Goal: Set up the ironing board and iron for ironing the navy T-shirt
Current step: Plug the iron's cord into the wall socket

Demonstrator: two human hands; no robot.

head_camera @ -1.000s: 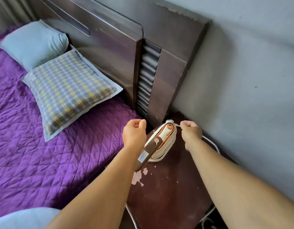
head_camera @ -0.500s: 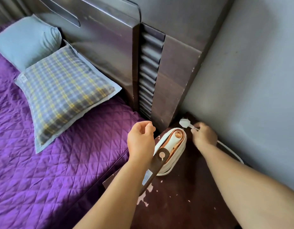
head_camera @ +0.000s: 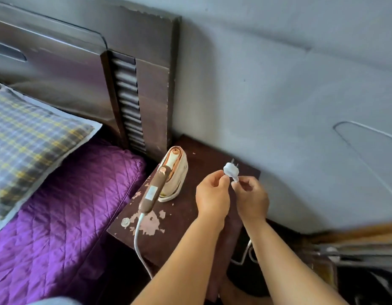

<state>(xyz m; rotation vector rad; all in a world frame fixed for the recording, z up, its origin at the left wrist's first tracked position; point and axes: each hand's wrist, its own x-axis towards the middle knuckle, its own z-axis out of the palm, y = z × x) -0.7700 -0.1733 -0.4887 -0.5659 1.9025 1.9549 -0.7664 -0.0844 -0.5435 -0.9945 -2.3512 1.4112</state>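
A small cream iron (head_camera: 174,172) with a brown handle stands on the dark wooden bedside table (head_camera: 190,230). Its white cord (head_camera: 139,243) runs off the table's front edge. To the right of the iron, both hands hold the cord's white plug (head_camera: 231,170) above the table. My left hand (head_camera: 211,198) pinches the plug's body. My right hand (head_camera: 251,197) grips the cord just below the plug. The plug's prongs point up and away. No T-shirt or ironing board is clearly in view.
A bed with a purple quilt (head_camera: 65,216) and a plaid pillow (head_camera: 30,137) lies left of the table. The dark headboard (head_camera: 80,69) and a grey wall (head_camera: 278,95) stand behind. Blurred wooden and metal objects (head_camera: 349,245) sit at the lower right.
My left hand has left the iron's handle and joined my right hand on the plug. The plug has been lifted up from behind the iron. The view has swung to the right.
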